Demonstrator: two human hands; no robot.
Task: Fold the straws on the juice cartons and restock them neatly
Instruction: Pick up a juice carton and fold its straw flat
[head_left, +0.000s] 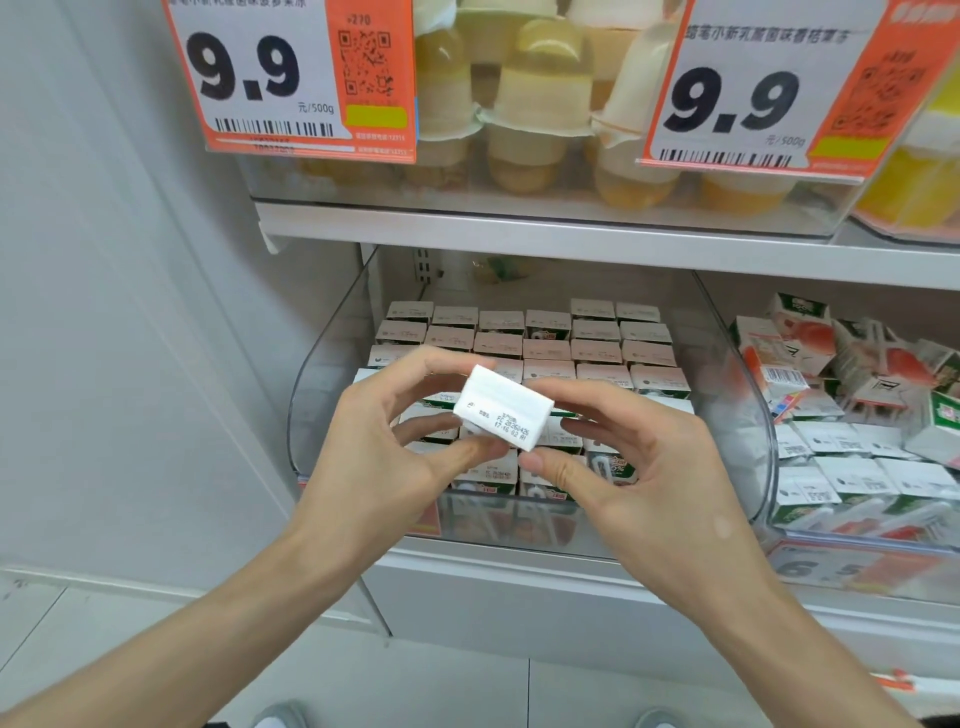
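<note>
White card is most of what shows of the juice carton (501, 408). Its printed end face, the one with the date stamp, is turned up toward the camera, and it sits directly between the two grips. The left grip (374, 447) pinches it from the left, fingers over the upper edge and thumb under the lower edge. The right grip (639, 467) pinches the opposite end, forefinger along the top right edge and thumb at the lower right corner. Both are grasping the carton and neither is nearer than the other.

The long side of the visible face runs across from one grip to the other, dipping slightly toward the right one. The body of the carton points away behind that face and is mostly hidden. No straw shows on the faces in view, so it is probably on a side turned away, and I judge the carton needs rotating between the grips before a thumb can press the straw flat.

Just beyond and below the grips is the clear bin (322, 364), where the rowed cartons (550, 343) stand upright in tidy lines. Any free slot near its front is hidden by the hands. To the right of the right grip, a second bin (768, 467) holds cartons lying jumbled.
</note>
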